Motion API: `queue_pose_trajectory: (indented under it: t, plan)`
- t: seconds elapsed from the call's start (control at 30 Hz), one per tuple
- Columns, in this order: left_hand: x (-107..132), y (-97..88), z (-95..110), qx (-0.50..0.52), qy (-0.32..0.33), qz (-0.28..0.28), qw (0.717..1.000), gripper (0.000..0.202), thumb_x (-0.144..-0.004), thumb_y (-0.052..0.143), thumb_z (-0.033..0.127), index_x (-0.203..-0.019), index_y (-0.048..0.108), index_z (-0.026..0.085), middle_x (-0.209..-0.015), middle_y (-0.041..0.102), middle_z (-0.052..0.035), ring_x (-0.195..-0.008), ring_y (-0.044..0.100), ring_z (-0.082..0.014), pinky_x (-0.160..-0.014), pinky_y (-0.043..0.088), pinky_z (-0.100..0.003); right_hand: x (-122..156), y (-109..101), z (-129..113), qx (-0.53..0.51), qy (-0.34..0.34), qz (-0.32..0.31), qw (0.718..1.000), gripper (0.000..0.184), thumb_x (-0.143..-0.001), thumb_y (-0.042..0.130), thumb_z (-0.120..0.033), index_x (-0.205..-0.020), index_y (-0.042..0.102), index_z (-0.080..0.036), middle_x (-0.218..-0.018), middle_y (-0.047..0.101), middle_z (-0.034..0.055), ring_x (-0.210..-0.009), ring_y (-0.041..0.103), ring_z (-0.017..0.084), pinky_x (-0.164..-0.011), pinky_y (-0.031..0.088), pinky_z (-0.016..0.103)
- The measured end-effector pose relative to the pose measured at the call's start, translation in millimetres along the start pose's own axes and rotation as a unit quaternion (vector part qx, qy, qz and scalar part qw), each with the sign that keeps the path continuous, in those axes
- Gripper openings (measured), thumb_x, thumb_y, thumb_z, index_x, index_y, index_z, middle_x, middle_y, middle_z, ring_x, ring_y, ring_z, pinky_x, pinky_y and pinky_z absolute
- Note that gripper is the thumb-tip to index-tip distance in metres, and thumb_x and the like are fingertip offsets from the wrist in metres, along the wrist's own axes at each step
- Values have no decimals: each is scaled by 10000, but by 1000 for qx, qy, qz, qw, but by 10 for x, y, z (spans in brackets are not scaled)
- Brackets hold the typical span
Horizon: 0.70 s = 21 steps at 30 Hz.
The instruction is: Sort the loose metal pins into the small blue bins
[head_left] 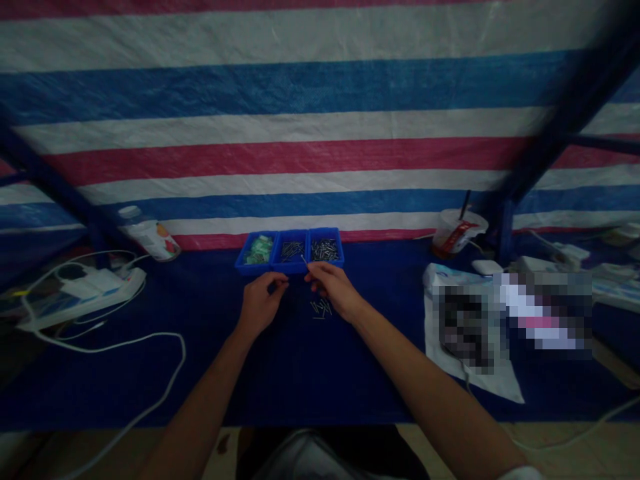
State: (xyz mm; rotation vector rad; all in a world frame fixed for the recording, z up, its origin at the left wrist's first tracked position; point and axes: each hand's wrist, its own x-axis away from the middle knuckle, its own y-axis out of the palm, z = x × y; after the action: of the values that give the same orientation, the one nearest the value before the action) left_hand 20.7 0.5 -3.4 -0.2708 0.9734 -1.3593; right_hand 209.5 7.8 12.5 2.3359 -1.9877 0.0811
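Forearms [200, 407] cross table edge [310, 425], hands [333, 288] beside blue bins [289, 265].

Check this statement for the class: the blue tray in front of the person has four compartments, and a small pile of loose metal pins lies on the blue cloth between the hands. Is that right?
Not quite: the head view shows that the blue tray has three compartments, not four. The small pile of loose metal pins does lie on the blue cloth between the left hand and right hand.

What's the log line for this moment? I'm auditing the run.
left hand: curled, near blue tray | right hand: pinching metal pin | loose pins: on cloth
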Motion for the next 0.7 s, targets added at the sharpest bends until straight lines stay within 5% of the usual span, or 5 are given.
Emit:
queue_pose_trajectory:
  t: [0.13, 0.23, 0.33, 0.5, 0.7]
  plan:
    - [1, 15, -32, -4, 9, -18, 1000, 149, -855, 597, 245, -937, 719, 222, -855, 721, -17, -755, 650, -178, -767, 515, -319, -17, -60, -22, 193, -56, 37, 979, 307, -935, 531, -388, -1143, 631, -186, -876, 707, 47, -692, 605, 141, -654, 450, 268]
    - [3, 27, -32, 3, 7, -44, 999, 155, -846, 610, 233, -940, 734, 222, -868, 736, -16, -766, 668, -178, -769, 526, -313, 49, -168, -36, 415, -124, 48, 900, 230, -943, 532, -350, -1038, 681, -203, -960, 707, 59, -888, 639, 189, -799, 456, 316]
    - [6, 27, -15, 15, 5, -80, 997, 160, -844, 625, 245, -951, 743, 232, -876, 753, -8, -775, 687, -181, -757, 536, -304, 109, -233, -14, 546, -120, 3, 829, 233, -925, 562, -357, -1028, 696, -198, -1068, 680, 90, -969, 628, 226, -825, 458, 341]
    - [28, 34, 24, 37, 9, -122, 992, 164, -881, 602, 282, -953, 747, 255, -965, 769, 4, -869, 712, -194, -833, 540, -320, 133, -212, 23, 608, -121, -22, 784, 191, -908, 598, -332, -1009, 699, -206, -1054, 674, 87, -993, 618, 251, -826, 458, 364]
    - [47, 57, 35, 41, 3, -145, 989, 167, -887, 595, 282, -986, 723, 242, -946, 771, -2, -866, 722, -197, -810, 552, -321, 128, -175, 52, 625, -128, -25, 770, 140, -930, 556, -234, -961, 685, -189, -1023, 688, 89, -986, 627, 250, -833, 442, 371]
